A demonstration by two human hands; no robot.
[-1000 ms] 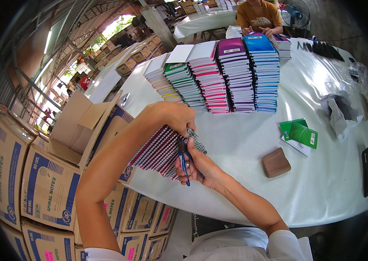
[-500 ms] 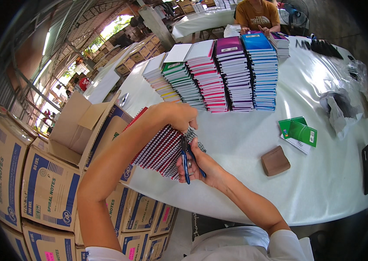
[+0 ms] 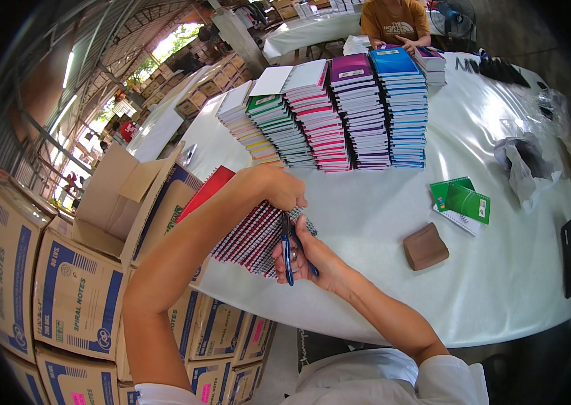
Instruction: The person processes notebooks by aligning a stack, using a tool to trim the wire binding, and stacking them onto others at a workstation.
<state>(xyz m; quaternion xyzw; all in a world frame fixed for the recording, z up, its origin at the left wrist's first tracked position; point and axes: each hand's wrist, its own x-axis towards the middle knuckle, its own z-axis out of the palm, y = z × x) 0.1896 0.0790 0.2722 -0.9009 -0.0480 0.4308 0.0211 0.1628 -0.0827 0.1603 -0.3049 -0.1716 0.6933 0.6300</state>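
Observation:
A bundle of red spiral notebooks lies at the near left edge of the white table, its wire bindings facing up. My left hand rests on top of the bundle and grips its upper end. My right hand is closed on blue-handled pliers, whose tip sits at the wire binding just below my left hand. A red cover sticks out behind my left forearm.
Several tall stacks of coloured spiral notebooks stand mid-table. Green notebooks, a brown block and plastic bags lie to the right. Cardboard boxes, one open, are stacked on my left. Another person sits at the far end.
My left hand has lifted the bundle's far end a little and shifted up. My right hand with the pliers stays at the binding, barely moved.

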